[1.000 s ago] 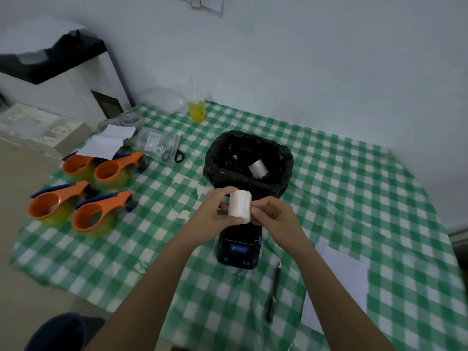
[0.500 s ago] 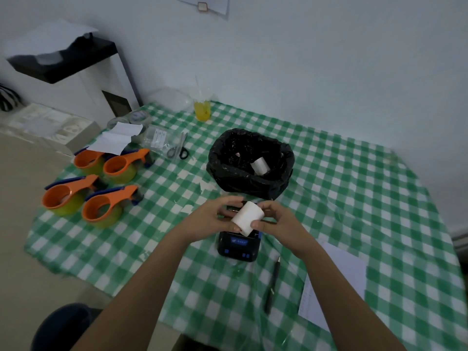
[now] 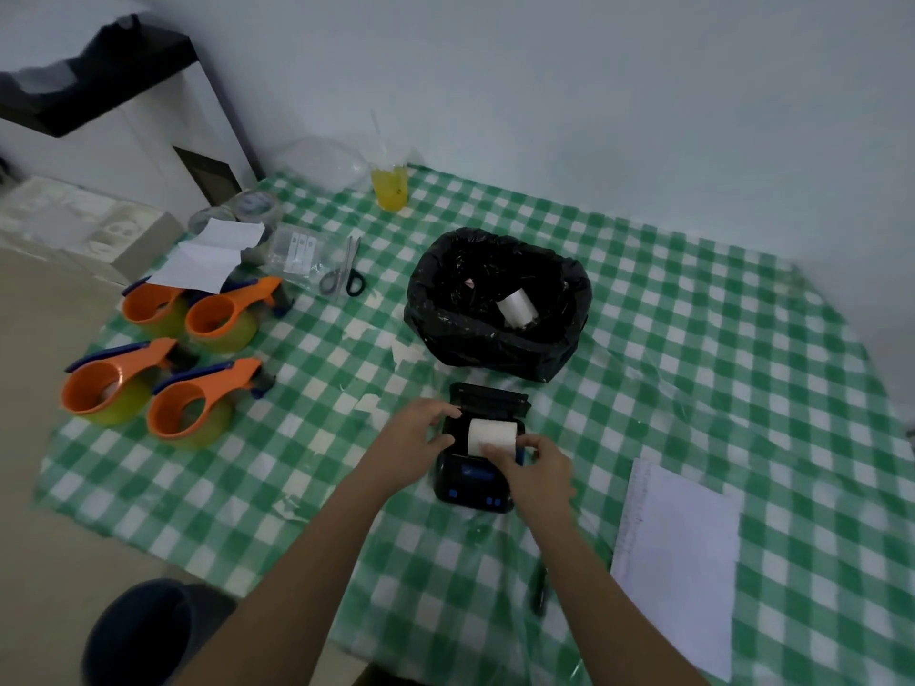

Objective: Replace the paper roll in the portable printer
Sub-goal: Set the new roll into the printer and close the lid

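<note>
A small black portable printer lies on the green checked tablecloth with its lid flipped open toward the far side. A white paper roll sits sideways in the printer's open bay. My left hand rests on the printer's left edge, fingers touching the roll's left end. My right hand pinches the roll's lower right end with thumb and fingers. Another white roll lies inside the black bin bag just beyond the printer.
Several orange tape dispensers stand at the left. Scissors, a plastic sleeve and a yellow drink cup are at the back. A white paper sheet and a dark pen lie at the near right.
Both hands have lowered the white roll from above the printer down into its open bay, turning it sideways.
</note>
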`<action>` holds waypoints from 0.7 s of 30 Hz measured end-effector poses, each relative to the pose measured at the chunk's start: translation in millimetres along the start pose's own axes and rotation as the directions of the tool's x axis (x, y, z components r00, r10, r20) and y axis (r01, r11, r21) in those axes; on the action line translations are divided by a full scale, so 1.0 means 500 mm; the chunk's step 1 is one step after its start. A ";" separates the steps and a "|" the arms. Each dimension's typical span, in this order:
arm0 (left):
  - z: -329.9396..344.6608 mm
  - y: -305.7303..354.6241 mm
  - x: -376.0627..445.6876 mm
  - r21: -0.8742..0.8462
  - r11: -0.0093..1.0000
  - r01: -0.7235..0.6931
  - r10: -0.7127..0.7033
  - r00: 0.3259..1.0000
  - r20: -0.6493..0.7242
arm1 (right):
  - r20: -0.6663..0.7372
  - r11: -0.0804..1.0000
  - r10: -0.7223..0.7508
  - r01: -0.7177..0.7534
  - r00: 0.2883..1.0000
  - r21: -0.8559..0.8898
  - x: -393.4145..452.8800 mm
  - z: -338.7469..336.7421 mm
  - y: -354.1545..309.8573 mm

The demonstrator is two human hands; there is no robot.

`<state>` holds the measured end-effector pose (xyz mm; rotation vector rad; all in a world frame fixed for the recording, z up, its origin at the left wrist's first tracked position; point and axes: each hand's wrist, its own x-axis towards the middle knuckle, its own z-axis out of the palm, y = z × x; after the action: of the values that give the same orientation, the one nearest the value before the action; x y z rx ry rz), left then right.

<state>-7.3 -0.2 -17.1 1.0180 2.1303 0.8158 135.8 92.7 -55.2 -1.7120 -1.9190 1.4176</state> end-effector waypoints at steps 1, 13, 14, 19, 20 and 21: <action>0.003 -0.005 0.005 0.008 1.000 0.009 -0.009 1.000 0.004 | -0.025 0.999 0.015 -0.016 1.000 -0.036 0.006 0.004 -0.004; 0.004 -0.055 0.046 0.004 0.999 0.045 -0.045 0.999 -0.001 | -0.036 0.934 -0.041 0.025 0.998 -0.356 0.053 0.045 -0.010; 0.003 -0.058 0.048 -0.004 0.999 0.048 -0.048 0.999 -0.004 | -0.034 0.934 -0.041 0.026 0.999 -0.356 0.054 0.045 -0.008; 0.004 -0.065 0.059 -0.008 0.998 0.056 -0.056 0.998 0.014 | -0.020 0.962 0.001 -0.006 1.000 -0.273 0.053 0.044 0.006; 0.006 -0.065 0.061 -0.001 0.998 0.055 -0.055 0.998 0.019 | -0.035 0.952 -0.015 0.004 0.999 -0.306 0.053 0.044 0.010; 0.007 -0.065 0.064 0.003 0.999 0.054 -0.054 0.998 0.025 | -0.061 0.938 -0.044 0.020 0.997 -0.347 0.053 0.043 0.014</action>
<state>-34.4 10.4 -52.1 0.9627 2.1282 0.7709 117.4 103.3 -82.9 -1.8329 -2.2521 1.0392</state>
